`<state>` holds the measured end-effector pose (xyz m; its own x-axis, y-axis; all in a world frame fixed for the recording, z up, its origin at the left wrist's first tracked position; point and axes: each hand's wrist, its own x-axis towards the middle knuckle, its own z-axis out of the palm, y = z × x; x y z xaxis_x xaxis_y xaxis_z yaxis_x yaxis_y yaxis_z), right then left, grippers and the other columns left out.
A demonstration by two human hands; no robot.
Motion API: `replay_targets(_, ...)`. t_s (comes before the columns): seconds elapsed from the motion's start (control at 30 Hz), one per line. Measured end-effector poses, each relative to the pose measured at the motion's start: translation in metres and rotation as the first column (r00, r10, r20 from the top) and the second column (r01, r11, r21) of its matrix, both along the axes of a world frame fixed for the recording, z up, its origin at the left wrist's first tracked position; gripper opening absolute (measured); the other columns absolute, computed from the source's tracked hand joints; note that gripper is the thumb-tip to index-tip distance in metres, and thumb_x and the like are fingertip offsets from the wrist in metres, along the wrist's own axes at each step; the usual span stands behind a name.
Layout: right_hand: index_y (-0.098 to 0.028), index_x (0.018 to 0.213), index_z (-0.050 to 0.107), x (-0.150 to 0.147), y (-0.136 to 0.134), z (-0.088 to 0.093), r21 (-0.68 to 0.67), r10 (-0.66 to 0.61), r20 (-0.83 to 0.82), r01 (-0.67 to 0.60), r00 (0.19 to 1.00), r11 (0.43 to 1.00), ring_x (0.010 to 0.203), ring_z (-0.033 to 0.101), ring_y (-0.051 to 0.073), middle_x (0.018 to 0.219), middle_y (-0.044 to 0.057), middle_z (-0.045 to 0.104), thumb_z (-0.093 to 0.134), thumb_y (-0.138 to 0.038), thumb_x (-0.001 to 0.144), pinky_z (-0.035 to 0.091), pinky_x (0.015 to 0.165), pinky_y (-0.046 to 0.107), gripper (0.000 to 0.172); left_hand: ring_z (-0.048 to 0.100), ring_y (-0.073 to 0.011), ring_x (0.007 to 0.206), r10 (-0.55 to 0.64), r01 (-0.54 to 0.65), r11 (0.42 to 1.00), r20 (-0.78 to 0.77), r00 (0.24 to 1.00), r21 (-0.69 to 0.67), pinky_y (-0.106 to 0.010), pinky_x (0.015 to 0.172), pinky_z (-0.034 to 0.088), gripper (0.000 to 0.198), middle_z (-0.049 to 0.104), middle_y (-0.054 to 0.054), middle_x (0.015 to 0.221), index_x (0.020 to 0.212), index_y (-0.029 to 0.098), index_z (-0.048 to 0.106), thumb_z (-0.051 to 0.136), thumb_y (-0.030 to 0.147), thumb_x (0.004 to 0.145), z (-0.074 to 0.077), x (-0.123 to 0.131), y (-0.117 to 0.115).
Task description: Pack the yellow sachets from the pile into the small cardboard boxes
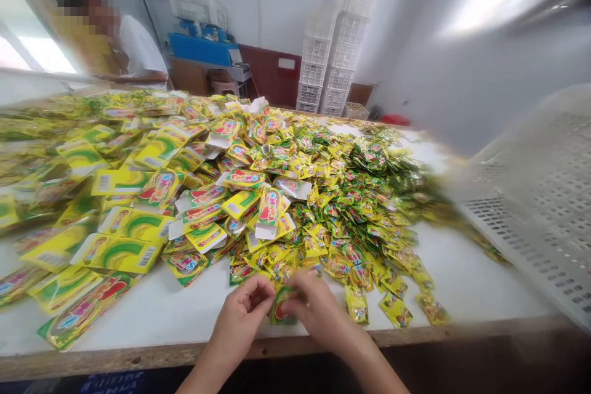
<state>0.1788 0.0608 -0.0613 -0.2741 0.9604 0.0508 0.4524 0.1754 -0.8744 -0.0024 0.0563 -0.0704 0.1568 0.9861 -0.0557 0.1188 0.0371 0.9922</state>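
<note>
packet point(279, 309): 1
boxes point(130, 225): dozens, left
sachets point(342, 266): uncountable, right
left grip point(244, 314): pinched on packet
right grip point(316, 305): touching packet, can't tell opening

The upright carton point(269, 212) bears lettering ending in "NS", otherwise unclear.

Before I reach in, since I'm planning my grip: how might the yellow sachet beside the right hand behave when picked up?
The yellow sachet is probably light, being small; its wrinkled wrapper suggests flexibility, and its glossy surface may feel slippery.
</note>
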Motion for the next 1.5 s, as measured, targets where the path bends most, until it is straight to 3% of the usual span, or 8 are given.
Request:
replay_targets(0.2,-0.024,0.111,0.057,0.014,-0.01,-0.011,0.022,0.036,-0.011,-0.036,0.999,0.999,0.094,0.059,0.018,0.102,0.001,0.064,0.053,0.003,0.073,0.043,0.08,0.026,0.046,0.065,-0.0168,0.074,0.11,-0.025,0.969,-0.341,0.934,0.245,-0.025,0.07,0.053,0.014,0.069,-0.002,0.081,0.091,0.02,0.065,0.056,0.03,0.09,0.005,0.001,0.014)
replay_targets(0.33,-0.021,0.09,0.059,0.02,-0.033,-0.028,0.023,0.061,0.25,-0.069,0.966,0.997,0.084,0.061,0.019,0.094,0.004,0.065,0.053,0.001,0.073,0.043,0.072,0.025,0.029,0.063,-0.0254,0.101,0.469,-0.001,0.755,-0.539,0.699,0.655,-0.039,0.094,0.048,0.027,0.068,-0.012,0.104,0.114,0.017,0.065,0.052,0.015,0.09,0.046,-0.011,0.064)
replay_targets(0.5,-0.021,0.101,0.061,0.022,-0.051,-0.038,0.074,0.039,0.325,-0.066,0.945,0.995,0.087,0.059,0.021,0.099,0.007,0.064,0.054,0.0,0.075,0.042,0.077,0.028,0.035,0.018,-0.0316,0.147,0.376,0.6,0.615,-0.859,0.347,0.511,-0.06,0.113,0.018,0.089,0.028,-0.005,0.159,0.137,0.041,0.048,0.041,-0.018,0.07,0.084,-0.022,0.133)
replay_targets(0.63,-0.02,0.1,0.063,0.028,-0.042,-0.028,-0.047,-0.188,-0.075,0.184,0.979,0.982,0.086,0.06,0.02,0.091,0.005,0.065,0.055,-0.017,0.087,0.044,0.077,0.027,0.016,0.01,-0.0323,0.149,0.3,0.759,0.558,-0.934,0.192,0.335,-0.065,0.113,0.006,0.078,0.023,-0.005,0.161,0.128,0.033,0.058,0.048,-0.015,0.067,0.104,-0.015,0.154)
replay_targets(0.8,-0.018,0.103,0.066,0.041,-0.021,-0.007,-0.415,-0.42,-0.604,0.183,0.677,0.891,0.078,0.06,0.019,0.085,0.004,0.066,0.069,-0.039,0.082,0.048,0.069,0.027,0.03,0.022,-0.0395,0.144,0.373,0.66,0.584,-0.878,0.299,0.473,-0.064,0.114,0.004,0.048,0.036,-0.018,0.153,0.109,0.016,0.063,0.063,0.002,0.063,0.126,-0.007,0.127)
replay_targets(0.97,-0.019,0.102,0.064,0.044,-0.002,0.021,-0.348,-0.527,-0.73,0.428,0.434,0.834,0.084,0.062,0.019,0.091,0.004,0.068,0.074,-0.039,0.079,0.05,0.076,0.028,0.032,0.064,-0.027,0.095,0.112,0.397,0.844,-0.842,0.528,0.361,-0.037,0.083,0.049,0.04,0.066,-0.009,0.103,0.109,0.02,0.053,0.064,0.027,0.071,0.078,0.021,0.062)
replay_targets(1.2,-0.021,0.099,0.065,0.011,0.01,0.031,0.254,-0.424,-0.361,0.525,0.831,0.813,0.089,0.059,0.022,0.093,0.007,0.065,0.059,-0.029,0.09,0.047,0.082,0.034,0.014,0.069,-0.0287,0.087,0.128,0.016,0.983,-0.753,0.646,0.181,-0.031,0.064,0.042,0.025,0.068,-0.007,0.092,0.097,0.023,0.045,0.056,0.039,0.082,0.019,0.073,0.016)
replay_targets(1.5,-0.022,0.111,0.061,0.007,0.009,0.029,0.386,-0.462,-0.237,0.519,0.855,0.762,0.095,0.059,0.02,0.101,0.007,0.065,0.053,-0.022,0.094,0.047,0.085,0.033,0.019,0.069,-0.0274,0.074,0.183,-0.092,0.982,-0.703,0.687,0.165,-0.03,0.059,0.038,0.023,0.066,-0.002,0.076,0.091,0.025,0.041,0.058,0.037,0.082,0.012,0.072,0.012)
